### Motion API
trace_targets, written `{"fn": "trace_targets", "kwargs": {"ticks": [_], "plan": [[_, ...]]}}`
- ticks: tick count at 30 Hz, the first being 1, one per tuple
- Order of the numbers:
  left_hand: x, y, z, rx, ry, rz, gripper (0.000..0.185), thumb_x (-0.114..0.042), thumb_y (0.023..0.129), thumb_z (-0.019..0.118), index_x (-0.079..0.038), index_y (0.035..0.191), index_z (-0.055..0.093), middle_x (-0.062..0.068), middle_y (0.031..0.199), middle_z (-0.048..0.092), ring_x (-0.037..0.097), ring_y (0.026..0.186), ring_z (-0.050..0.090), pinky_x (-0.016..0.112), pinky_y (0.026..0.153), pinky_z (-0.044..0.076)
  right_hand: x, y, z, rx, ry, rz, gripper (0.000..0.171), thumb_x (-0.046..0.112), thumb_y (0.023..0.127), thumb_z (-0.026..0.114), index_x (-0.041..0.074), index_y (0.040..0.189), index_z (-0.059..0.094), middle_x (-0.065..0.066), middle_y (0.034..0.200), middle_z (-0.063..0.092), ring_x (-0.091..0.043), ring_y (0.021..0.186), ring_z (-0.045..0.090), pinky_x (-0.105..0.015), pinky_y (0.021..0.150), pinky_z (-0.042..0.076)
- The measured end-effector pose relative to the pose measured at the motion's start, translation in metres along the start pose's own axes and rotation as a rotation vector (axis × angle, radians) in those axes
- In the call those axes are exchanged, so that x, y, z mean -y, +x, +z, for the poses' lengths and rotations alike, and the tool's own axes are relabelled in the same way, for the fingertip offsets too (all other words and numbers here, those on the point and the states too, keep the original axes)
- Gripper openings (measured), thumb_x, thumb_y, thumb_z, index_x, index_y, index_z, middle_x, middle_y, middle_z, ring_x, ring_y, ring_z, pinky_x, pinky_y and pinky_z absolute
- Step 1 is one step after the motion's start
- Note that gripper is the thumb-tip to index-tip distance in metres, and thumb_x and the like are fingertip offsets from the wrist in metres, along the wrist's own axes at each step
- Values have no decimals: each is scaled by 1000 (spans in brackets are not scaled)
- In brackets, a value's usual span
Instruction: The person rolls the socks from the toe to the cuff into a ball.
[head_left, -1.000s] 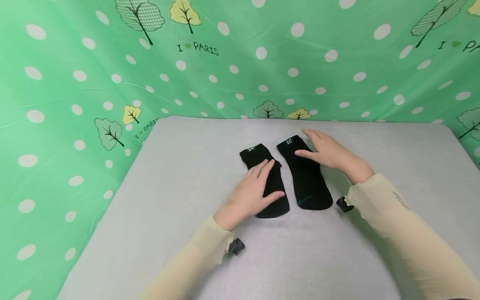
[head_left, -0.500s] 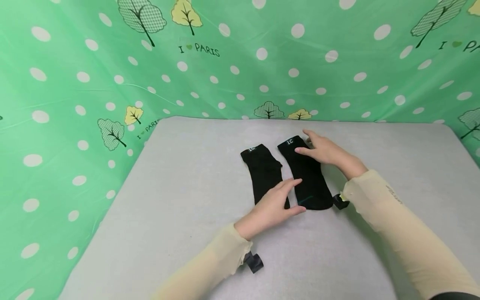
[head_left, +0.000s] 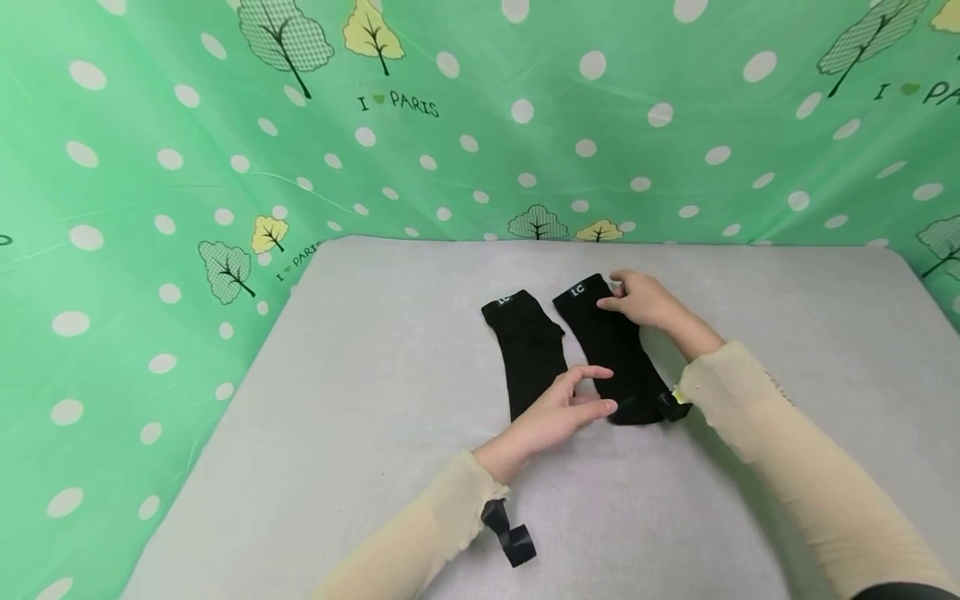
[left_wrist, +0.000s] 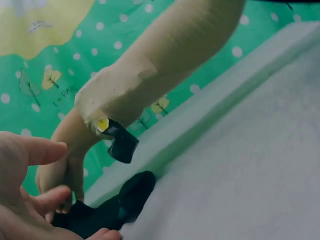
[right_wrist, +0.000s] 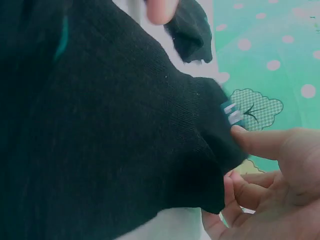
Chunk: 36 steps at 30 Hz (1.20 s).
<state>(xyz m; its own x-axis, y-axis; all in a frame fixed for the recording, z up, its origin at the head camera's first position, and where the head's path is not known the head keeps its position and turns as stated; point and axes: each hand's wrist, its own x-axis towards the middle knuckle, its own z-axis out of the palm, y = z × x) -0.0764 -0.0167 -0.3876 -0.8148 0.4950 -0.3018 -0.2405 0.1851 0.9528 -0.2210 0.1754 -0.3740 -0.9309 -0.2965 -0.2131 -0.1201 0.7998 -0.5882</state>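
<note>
As right grip pinches one, two socks

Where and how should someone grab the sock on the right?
Probably by the cuff, at its right edge, coming from the right, thumb above, fingers beneath: the sock lies fairly flat, and that thin edge is where the right hand pinches it.
</note>
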Motion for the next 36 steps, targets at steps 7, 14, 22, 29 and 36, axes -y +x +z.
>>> {"fn": "trace_targets", "kwargs": {"ticks": [7, 14, 22, 29, 36], "plan": [[4, 2, 3, 30, -206, -53, 42, -14, 100, 57, -8, 141, 52, 12, 149, 43, 16, 125, 55, 36, 112, 44, 0, -2, 1, -2, 3, -33, 50, 21, 102, 54, -12, 140, 48, -34, 129, 55, -44, 115, 54, -58, 99, 45], [6, 2, 4, 68, -183, -62, 46, -14, 101, 53, 1, 144, 49, 14, 151, 48, 18, 130, 53, 38, 115, 41, 10, -6, -4, -27, 64, -78, 39, 21, 103, 54, -5, 131, 58, -29, 127, 59, -44, 120, 54, -58, 101, 44], [7, -12, -13, 26, -175, -22, 43, -15, 101, 55, -1, 142, 51, 18, 144, 54, 29, 127, 59, 36, 108, 48, 26, -7, -8, -74, 105, -121, 27, 21, 102, 55, -1, 117, 64, -24, 121, 62, -40, 120, 56, -57, 102, 44], [7, -30, -33, 20, -162, 10, 44, -16, 102, 53, -2, 143, 50, 18, 147, 51, 30, 132, 56, 32, 106, 49, 40, -3, -5, -79, 133, -136, 32, 21, 102, 56, -1, 124, 63, -24, 125, 61, -40, 123, 55, -56, 105, 44], [12, -49, -54, -3, -143, 10, 46, -15, 102, 51, 3, 144, 47, 20, 151, 46, 33, 137, 51, 34, 108, 48, 51, 8, 4, -75, 156, -169, 26, 21, 101, 57, 0, 115, 65, -21, 116, 64, -37, 118, 58, -53, 102, 46]]}}
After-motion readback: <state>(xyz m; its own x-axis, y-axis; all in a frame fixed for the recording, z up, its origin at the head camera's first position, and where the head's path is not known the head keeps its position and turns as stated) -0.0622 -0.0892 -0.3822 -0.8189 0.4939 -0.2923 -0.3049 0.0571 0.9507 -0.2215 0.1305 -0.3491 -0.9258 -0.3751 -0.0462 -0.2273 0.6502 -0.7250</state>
